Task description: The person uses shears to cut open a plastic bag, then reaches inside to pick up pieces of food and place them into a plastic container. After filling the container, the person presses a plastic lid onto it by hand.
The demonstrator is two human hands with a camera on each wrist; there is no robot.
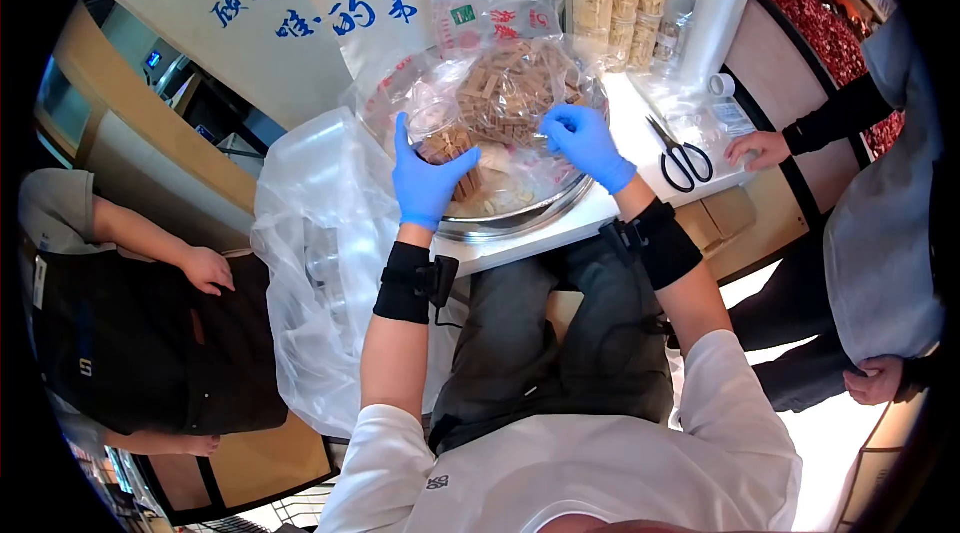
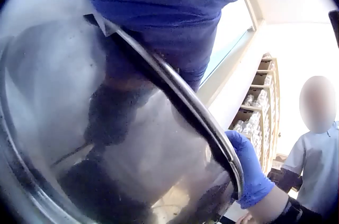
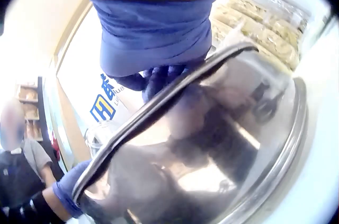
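Note:
In the head view my left hand (image 1: 424, 183), in a blue glove, holds a clear plastic jar (image 1: 436, 120) with brown stick-shaped pieces inside, thumb and fingers spread round its sides. The jar tilts over a wide round metal basin (image 1: 520, 225). A clear bag (image 1: 510, 78) full of the same brown sticks lies in the basin. My right hand (image 1: 590, 148), also gloved in blue, is at the bag's right edge with its fingers bent; I cannot tell what is between them. Both wrist views mostly show the basin's shiny outer wall (image 2: 159, 144), which hides the fingertips.
Black scissors (image 1: 685, 161) lie on the white table (image 1: 640, 138) to the right. Behind stand filled clear jars (image 1: 610, 3) and a plastic roll (image 1: 715, 18). Plastic sheeting (image 1: 330, 263) hangs at left. People stand either side, one hand (image 1: 757, 150) resting at the table's right edge.

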